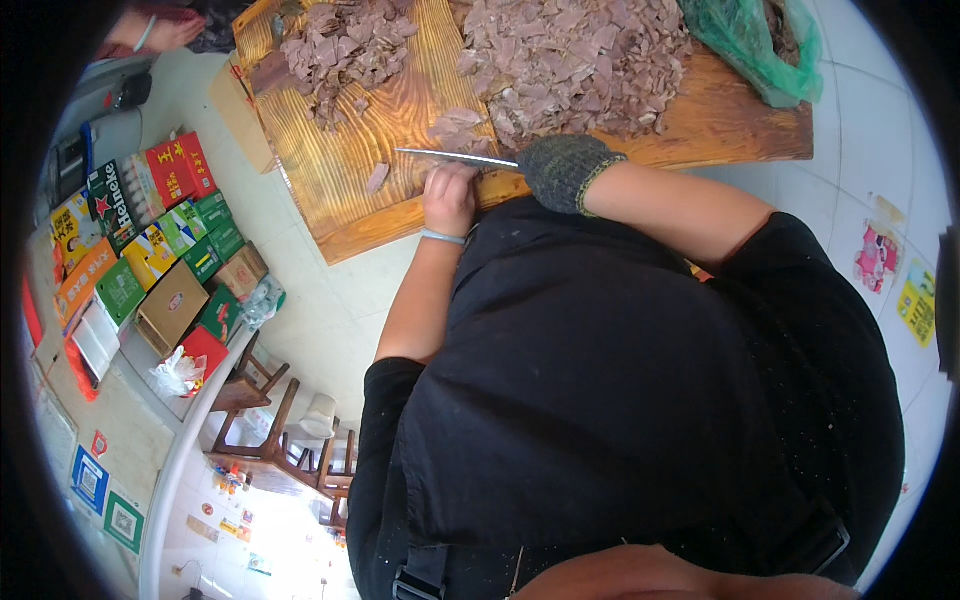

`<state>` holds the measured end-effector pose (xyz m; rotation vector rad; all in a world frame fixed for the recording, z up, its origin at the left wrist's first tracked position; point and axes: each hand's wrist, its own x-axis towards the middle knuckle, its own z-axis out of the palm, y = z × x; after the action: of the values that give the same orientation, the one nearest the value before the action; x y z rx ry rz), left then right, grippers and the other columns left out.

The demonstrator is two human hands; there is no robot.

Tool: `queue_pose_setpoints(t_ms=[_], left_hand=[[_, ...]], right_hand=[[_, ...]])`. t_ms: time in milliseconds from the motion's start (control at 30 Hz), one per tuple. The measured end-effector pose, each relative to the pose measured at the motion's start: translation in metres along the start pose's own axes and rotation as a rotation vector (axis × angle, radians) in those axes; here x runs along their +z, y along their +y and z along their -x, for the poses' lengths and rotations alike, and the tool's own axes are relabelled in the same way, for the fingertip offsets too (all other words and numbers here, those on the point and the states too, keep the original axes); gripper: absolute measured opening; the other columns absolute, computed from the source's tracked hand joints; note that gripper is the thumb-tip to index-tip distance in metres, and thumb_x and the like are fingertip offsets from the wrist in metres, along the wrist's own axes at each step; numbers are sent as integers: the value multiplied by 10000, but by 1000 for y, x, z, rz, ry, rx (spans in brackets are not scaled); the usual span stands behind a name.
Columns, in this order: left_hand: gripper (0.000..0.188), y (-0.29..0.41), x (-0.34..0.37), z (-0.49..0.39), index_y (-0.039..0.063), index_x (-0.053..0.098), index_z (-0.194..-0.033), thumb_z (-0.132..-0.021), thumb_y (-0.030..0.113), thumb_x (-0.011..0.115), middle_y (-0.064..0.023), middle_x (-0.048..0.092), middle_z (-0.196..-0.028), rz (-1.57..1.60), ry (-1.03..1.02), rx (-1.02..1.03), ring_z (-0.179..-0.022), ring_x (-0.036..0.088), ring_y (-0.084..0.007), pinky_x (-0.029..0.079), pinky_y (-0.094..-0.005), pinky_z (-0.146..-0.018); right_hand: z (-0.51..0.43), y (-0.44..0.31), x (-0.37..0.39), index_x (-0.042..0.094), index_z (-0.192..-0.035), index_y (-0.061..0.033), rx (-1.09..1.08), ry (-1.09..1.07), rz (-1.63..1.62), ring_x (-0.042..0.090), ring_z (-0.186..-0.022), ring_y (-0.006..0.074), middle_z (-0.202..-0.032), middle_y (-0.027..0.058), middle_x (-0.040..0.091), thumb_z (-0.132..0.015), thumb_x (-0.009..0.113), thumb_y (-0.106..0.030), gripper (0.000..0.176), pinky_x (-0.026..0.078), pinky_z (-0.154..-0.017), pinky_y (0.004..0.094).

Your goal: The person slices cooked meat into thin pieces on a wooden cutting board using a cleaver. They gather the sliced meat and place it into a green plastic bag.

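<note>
My right hand [566, 171], in a dark knitted glove, holds a knife [457, 156] whose long blade points left across the near part of the wooden table [315, 172]. Just below the blade rests my bare left hand [450, 191], its fingers curled down; whether something lies under them is hidden. A few slices of meat [459, 129] lie just beyond the blade, and one slice [378, 178] lies apart to the left. Farther back are a large heap of sliced meat [570, 64] and a smaller pile [345, 49] at the left.
A green plastic bag [795, 75] with dark contents sits at the table's right back corner. At upper left shows another person's hand [169, 34]. Stacked drink cartons [154, 251] stand on the left, with wooden chairs [277, 420] below them. A cardboard box [238, 112] is beside the table's left edge.
</note>
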<state>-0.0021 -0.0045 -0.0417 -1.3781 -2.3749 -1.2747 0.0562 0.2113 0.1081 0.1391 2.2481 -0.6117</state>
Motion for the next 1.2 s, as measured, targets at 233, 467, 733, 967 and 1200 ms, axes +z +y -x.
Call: queue_pose_setpoints(t_ms=[233, 467, 733, 967, 1200], left_hand=[[270, 1, 1, 1, 77, 674, -928, -732, -108, 695, -113, 669, -927, 0, 2, -11, -889, 659, -315, 537, -410, -800], [279, 1, -1, -1, 72, 669, -922, -711, -109, 698, -108, 665, -914, 10, -13, -6, -872, 653, -318, 535, -412, -793], [261, -1, 1, 0, 61, 649, -903, -703, -96, 706, -109, 648, -882, 12, -6, -6, -836, 634, -329, 522, -421, -754], [247, 5, -4, -8, 75, 662, -915, -722, -73, 710, -99, 657, -900, -32, -58, -17, -851, 634, -322, 522, -414, -759], [193, 16, -7, -43, 24, 694, -1032, -843, -10, 708, -171, 653, -1113, -83, 21, -168, -1025, 647, -364, 550, -402, -892]], right_hand=[[1, 1, 0, 713, -1040, -32, -12, 18, -1, 705, -945, 389, -1016, 215, 720, -918, 515, -194, 283, 556, -830, 514], [-9, -7, 1, 748, -1017, -37, -44, 29, 10, 722, -935, 377, -1012, 212, 734, -885, 555, -178, 273, 569, -821, 495], [-33, -17, 15, 722, -1029, -31, -119, 158, -63, 708, -970, 386, -1040, 228, 718, -895, 534, -167, 268, 557, -837, 508], [-43, -7, 13, 733, -1085, -48, -73, 130, -63, 709, -1006, 376, -1084, 221, 720, -897, 561, -203, 298, 560, -851, 489], [-2, 45, -16, 693, -1068, -20, 84, 362, -109, 695, -959, 389, -1001, 245, 707, -976, 528, -296, 334, 532, -860, 510]])
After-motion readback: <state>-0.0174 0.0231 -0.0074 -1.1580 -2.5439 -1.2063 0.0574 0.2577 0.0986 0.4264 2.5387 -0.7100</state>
